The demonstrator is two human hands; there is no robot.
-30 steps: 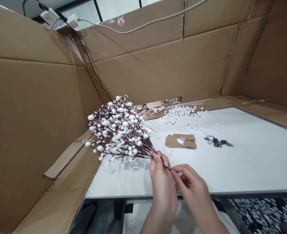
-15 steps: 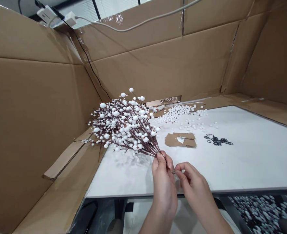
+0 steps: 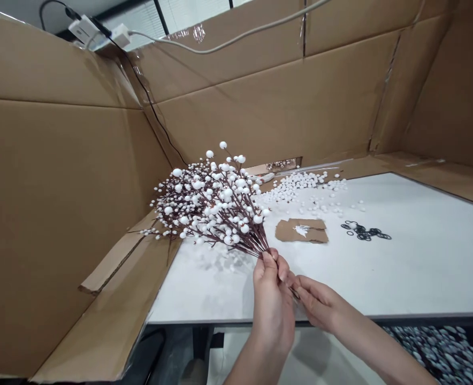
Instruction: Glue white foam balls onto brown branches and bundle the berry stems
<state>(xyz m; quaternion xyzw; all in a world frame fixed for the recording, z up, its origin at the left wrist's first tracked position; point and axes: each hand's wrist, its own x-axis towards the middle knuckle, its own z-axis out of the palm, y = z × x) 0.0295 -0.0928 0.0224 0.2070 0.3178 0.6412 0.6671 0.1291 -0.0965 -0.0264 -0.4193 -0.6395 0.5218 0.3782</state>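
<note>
My left hand point(image 3: 272, 294) is closed round the gathered brown stems of a bunch of artificial berry branches point(image 3: 228, 208). The branches fan out up and to the left, tipped with round white berries of mixed sizes. Just right of and below it, my right hand point(image 3: 314, 299) pinches at the lower stem ends, its fingertips against the left hand's fingers. A short dark piece shows at that pinch; whether a rubber band is there too, I cannot tell. Part of the stems is hidden inside the left hand.
More berry branches point(image 3: 180, 200) lie behind at the left. Loose white berries point(image 3: 300, 184) are scattered at the table's back. A torn cardboard piece point(image 3: 282, 231) bears small white bits. Black rubber rings point(image 3: 367, 231) lie right of it. Cardboard walls point(image 3: 260, 107) enclose the white table point(image 3: 429, 267).
My right hand has turned and closed in on the stem ends, its forearm now slanting in more from the right. My left hand keeps its hold; the view has shifted slightly.
</note>
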